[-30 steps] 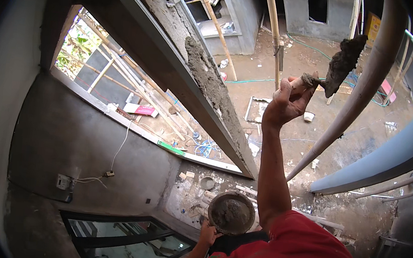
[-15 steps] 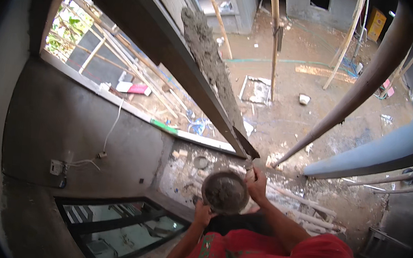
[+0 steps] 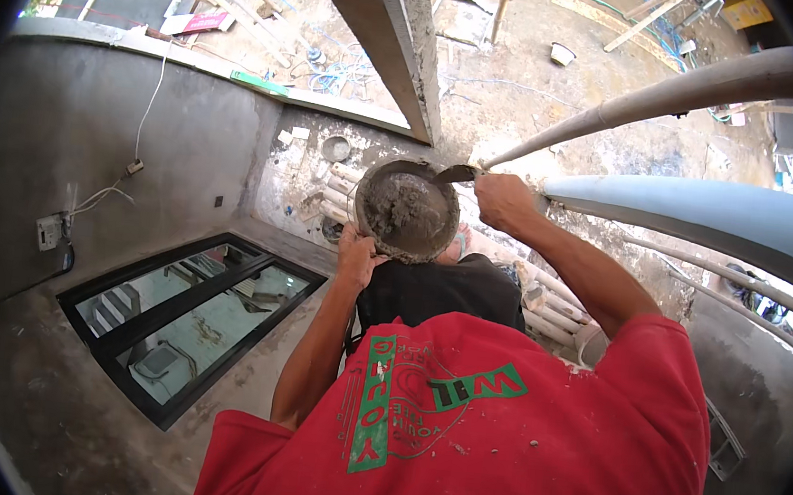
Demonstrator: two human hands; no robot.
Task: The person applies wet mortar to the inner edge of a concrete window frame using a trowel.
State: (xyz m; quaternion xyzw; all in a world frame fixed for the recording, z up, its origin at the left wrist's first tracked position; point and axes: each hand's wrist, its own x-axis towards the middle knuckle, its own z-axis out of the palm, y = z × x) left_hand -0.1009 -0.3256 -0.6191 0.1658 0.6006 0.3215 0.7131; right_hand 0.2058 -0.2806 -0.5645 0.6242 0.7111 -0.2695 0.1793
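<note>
Gripped in my left hand (image 3: pixel 357 258) is a round bucket (image 3: pixel 361 190) of grey wet mortar (image 3: pixel 408 209), held by its near left edge in front of my dark-trousered lap. My right hand (image 3: pixel 501 200) is closed on the handle of a trowel (image 3: pixel 453 174), whose blade dips over the bucket's right rim toward the mortar. Just beyond the bucket stands the lower end of a vertical post (image 3: pixel 422 78) with rough plaster along one side.
A long pole (image 3: pixel 639 109) and a blue-grey column (image 3: pixel 678 200) rise at the right. At left are a grey wall (image 3: pixel 93 123) with loose wiring and a black-framed window (image 3: pixel 137 366). Pipes (image 3: pixel 553 310) lie below; beyond are bamboo poles and scattered rubble.
My right hand came down from high up, where the trowel carried a lump of mortar, to the bucket's right rim. The view has tilted down toward my body and the bucket.
</note>
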